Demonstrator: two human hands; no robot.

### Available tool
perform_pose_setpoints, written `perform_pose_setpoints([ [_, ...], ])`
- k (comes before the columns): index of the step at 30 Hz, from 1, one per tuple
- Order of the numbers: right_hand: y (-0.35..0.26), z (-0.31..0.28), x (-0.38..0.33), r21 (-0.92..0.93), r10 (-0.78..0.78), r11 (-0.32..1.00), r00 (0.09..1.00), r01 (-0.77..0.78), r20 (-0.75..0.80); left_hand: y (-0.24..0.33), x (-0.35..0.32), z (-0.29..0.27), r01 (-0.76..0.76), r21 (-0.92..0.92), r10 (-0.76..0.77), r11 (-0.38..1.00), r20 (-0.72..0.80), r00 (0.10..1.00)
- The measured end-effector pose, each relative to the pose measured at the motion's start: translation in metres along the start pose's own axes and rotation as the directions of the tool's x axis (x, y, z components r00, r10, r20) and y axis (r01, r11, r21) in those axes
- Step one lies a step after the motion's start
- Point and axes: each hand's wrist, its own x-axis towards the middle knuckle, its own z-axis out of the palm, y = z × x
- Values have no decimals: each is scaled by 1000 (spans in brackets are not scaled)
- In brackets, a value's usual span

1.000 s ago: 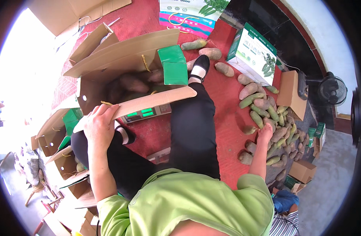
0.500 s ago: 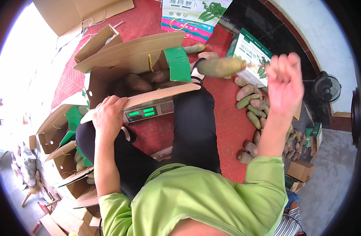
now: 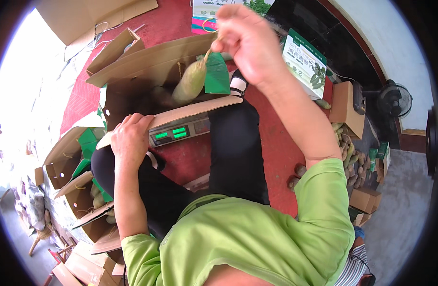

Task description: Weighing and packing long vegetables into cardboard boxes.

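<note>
— Red floor matting (image 3: 271, 157) lies under you, with flattened cardboard around it. What has changed?

— Your right hand (image 3: 247, 38) has swung in from the right; the long pale-green root vegetable (image 3: 189, 85) now dangles from its pinched fingers over the open brown cardboard box (image 3: 147, 71)

— And the other hand?

— Your left hand (image 3: 130, 138) still grips the box's near flap (image 3: 195, 109), above the scale with green digits (image 3: 173, 135), well apart from the vegetable

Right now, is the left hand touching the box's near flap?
Touching. The head view shows the left hand lying on the near flap of the cardboard box, fingers curled over its edge.
</note>
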Motion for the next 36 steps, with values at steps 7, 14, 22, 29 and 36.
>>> perform_pose_setpoints([
  [7,66,31,-12,-550,189,835,945,-12,267,3,2,-1,17,5,-17,1000,11,1000],
  [14,62,8,-17,-512,137,857,933,58,333,1,4,0,-11,-51,10,999,-21,1000],
  [22,55,-134,-87,-427,67,889,968,-167,-241,8,2,-3,-27,-174,8,984,-106,994],
  [29,176,-275,-250,-626,26,639,827,-446,-562,13,3,-2,-22,-180,18,983,-23,1000],
  [36,296,-300,-402,-583,330,178,606,-793,-724,-12,0,19,-82,-34,81,996,-30,996],
])
